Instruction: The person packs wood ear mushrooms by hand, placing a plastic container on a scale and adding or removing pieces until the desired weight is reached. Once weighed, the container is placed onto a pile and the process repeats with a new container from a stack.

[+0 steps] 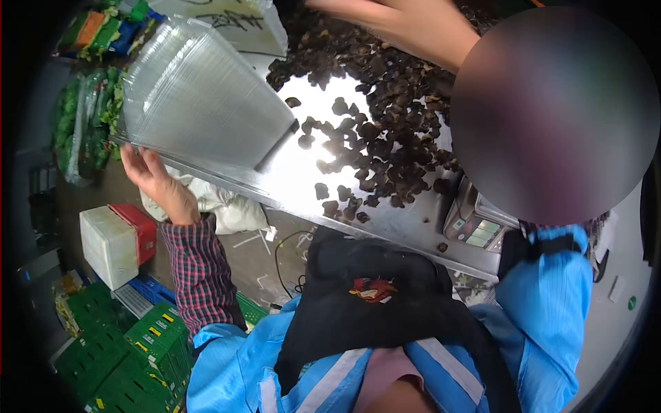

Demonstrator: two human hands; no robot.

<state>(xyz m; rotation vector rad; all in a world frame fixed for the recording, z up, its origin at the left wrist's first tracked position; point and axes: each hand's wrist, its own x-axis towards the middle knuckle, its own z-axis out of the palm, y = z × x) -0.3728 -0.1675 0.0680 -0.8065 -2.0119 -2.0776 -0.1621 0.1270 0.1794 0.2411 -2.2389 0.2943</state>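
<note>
My left hand (162, 187) is at the table's edge, fingers apart and slightly bent, with its fingertips right at the lower corner of a tall stack of clear plastic trays (206, 103). The stack leans over the left part of a shiny metal table (275, 182). Many dark brown, mushroom-like pieces (403, 148) lie spread across the middle and far side. My right arm, in a blue sleeve (544, 296), reaches up on the right, and a round blurred patch hides the hand. Near that arm stands a weighing scale (475, 227) with a small display.
Across the table, another person's hand (392, 17) reaches over the pieces, smeared by motion. A white box (241, 24) with black writing stands behind the trays. On the floor to the left are green crates (162, 344), a white foam box (107, 248) and a white sack (231, 206).
</note>
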